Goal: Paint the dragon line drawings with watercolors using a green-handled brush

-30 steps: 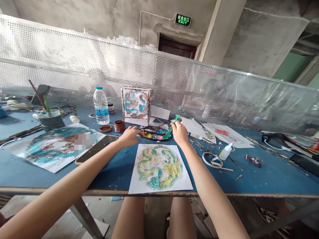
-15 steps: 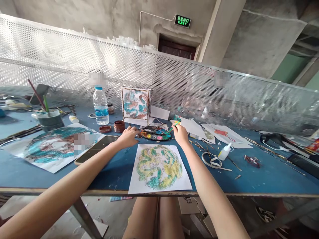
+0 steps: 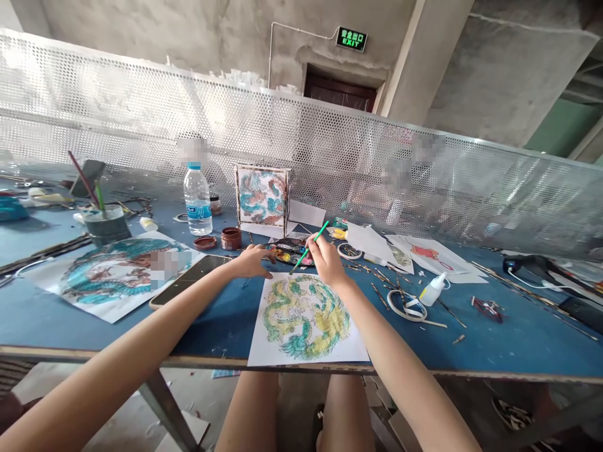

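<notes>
My right hand (image 3: pixel 326 260) is closed on a green paintbrush (image 3: pixel 309 247), its tip down at the top edge of a white sheet with a yellow and green dragon painting (image 3: pixel 305 317). My left hand (image 3: pixel 252 260) rests on the blue table (image 3: pixel 494 333) with fingers flat, touching the near left edge of a round paint palette (image 3: pixel 285 252). The palette lies just behind the sheet and is partly hidden by both hands.
A phone (image 3: pixel 186 280) lies left of the sheet, beside a larger teal dragon painting (image 3: pixel 110 273). Behind are two small brown jars (image 3: pixel 230 238), a water bottle (image 3: pixel 198 199), a framed dragon picture (image 3: pixel 262 196) and a brush cup (image 3: pixel 105 223). A glue bottle (image 3: pixel 433 288), tape rings and sticks lie right. A perforated metal screen backs the table.
My right hand has drawn the brush back from the palette to the top of the sheet. The left hand has stayed by the palette. The view has shifted slightly.
</notes>
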Tool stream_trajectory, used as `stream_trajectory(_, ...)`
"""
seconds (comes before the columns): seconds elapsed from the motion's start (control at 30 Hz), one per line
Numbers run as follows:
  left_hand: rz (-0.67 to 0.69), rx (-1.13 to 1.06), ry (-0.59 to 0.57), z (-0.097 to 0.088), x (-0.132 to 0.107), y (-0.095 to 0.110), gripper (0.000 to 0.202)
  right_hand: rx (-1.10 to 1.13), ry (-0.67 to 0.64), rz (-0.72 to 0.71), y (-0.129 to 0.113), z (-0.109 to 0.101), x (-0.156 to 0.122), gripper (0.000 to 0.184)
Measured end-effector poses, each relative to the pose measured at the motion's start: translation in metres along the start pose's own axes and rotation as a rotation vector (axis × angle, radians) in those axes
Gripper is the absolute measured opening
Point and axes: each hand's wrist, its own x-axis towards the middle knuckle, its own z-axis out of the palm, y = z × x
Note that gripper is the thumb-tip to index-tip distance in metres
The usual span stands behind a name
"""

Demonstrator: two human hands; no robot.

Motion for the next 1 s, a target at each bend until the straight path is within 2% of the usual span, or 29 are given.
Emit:
stream_trajectory(0.37, -0.014, -0.01, -0.009, 0.0, 0.0, 0.0, 0.047, -0.077, -0.176, -0.067, -0.012, 0.01, -0.003, 0.022)
stream_trajectory(0.6, 0.024, -0.024, 0.004, 0.001, 0.002, -0.004, 0.047, -0.125, -0.143, -0.175, -0.018, 0.006, -0.003, 0.022)
stream_trajectory(0.77, 0.07, -0.02, -0.003, 0.002, 0.003, -0.008, 0.045, -0.14, -0.24, -0.226, -0.02, 0.008, -0.004, 0.023)
stream_trajectory(1.0, 0.065, -0.013, 0.005, -0.001, -0.001, -0.004, 0.044, -0.123, -0.212, -0.232, -0.023, 0.009, -0.005, 0.023)
